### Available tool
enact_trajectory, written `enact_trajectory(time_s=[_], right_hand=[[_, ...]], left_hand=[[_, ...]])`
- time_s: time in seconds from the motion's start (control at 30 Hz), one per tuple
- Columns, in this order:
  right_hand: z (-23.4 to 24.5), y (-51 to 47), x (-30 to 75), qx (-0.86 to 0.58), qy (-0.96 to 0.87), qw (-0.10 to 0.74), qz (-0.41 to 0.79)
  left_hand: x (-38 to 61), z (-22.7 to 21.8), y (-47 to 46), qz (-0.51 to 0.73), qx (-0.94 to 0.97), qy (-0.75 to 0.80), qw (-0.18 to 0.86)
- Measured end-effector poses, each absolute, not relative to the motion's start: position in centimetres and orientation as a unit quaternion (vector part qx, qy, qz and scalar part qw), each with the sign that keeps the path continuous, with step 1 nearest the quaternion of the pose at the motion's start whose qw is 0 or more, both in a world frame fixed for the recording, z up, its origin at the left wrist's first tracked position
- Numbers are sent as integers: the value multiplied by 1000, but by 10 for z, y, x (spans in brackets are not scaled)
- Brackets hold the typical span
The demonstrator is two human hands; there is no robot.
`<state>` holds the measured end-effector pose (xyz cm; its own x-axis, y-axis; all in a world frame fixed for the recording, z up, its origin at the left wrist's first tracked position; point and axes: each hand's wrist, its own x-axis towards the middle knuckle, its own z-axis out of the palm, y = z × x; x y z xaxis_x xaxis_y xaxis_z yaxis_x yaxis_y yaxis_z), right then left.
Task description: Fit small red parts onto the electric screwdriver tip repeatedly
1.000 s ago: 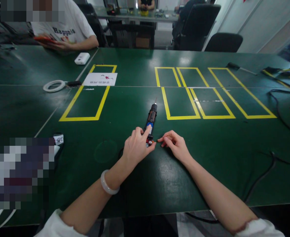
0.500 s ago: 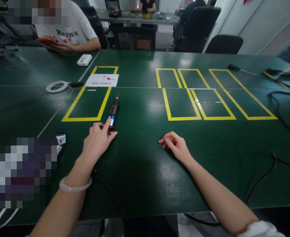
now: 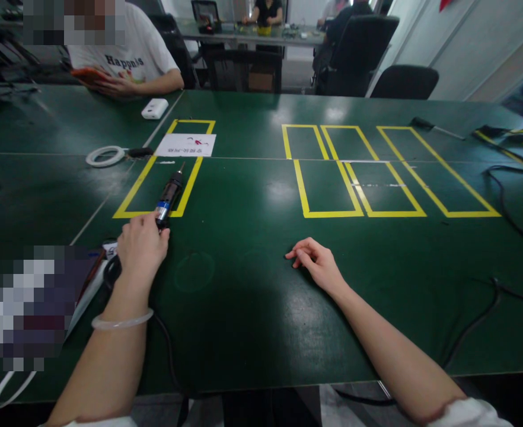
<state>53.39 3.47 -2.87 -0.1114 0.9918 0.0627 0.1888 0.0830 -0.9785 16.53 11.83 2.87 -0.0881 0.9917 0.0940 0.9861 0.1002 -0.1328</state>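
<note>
My left hand [image 3: 141, 246] is closed around the rear of an electric screwdriver [image 3: 171, 188]. The tool has a dark body, a blue and silver band and a thin metal bit pointing away from me. It lies over the left yellow-taped rectangle [image 3: 126, 214], its tip short of a white printed card [image 3: 185, 145]. Under the palm the rear end of the tool is hidden. On the bare green table to the right lies my right hand [image 3: 312, 258], fingers loosely bent and somewhat apart, holding nothing.
Several taped rectangles [image 3: 332, 214] mark the table's right side. Behind them lies a black-handled screwdriver [image 3: 424, 124]. Black cables [image 3: 477, 311] cross the right side. A coiled white cable [image 3: 105, 156] and a white box [image 3: 155, 108] are at left. Across the table a person [image 3: 132, 59] holds an orange-cased device.
My left hand has moved left with the electric screwdriver, from right of the left taped rectangle to over it. The tool now tilts more to the right. My right hand has stayed in place.
</note>
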Motion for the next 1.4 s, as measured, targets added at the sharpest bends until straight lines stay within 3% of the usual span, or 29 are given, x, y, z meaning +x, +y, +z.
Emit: enact_trajectory(time_s=[0.37, 0.5, 0.57, 0.63, 0.73, 0.93, 1.17, 1.4], right_hand=[[-27, 36, 533, -499, -583, 443, 463], [-28, 36, 531, -499, -581, 446, 463], [-29, 37, 531, -495, -580, 449, 465], [-30, 37, 531, -492, -581, 451, 466], [-29, 36, 532, -493, -587, 445, 463], [-26, 33, 528, -464, -593, 424, 504], [-27, 32, 520, -443, -544, 419, 576], [-29, 31, 518, -439, -535, 423, 585]], left_hand=[[168, 32, 110, 11, -634, -771, 68], [180, 35, 110, -87, -633, -765, 78], [197, 34, 111, -177, -659, -731, -18], [223, 32, 110, -247, -697, -643, -202], [269, 28, 102, -225, -704, -501, -450], [323, 16, 81, -179, -640, -404, -628], [323, 3, 76, -192, -615, -390, -658], [324, 0, 73, -233, -646, -398, -609]])
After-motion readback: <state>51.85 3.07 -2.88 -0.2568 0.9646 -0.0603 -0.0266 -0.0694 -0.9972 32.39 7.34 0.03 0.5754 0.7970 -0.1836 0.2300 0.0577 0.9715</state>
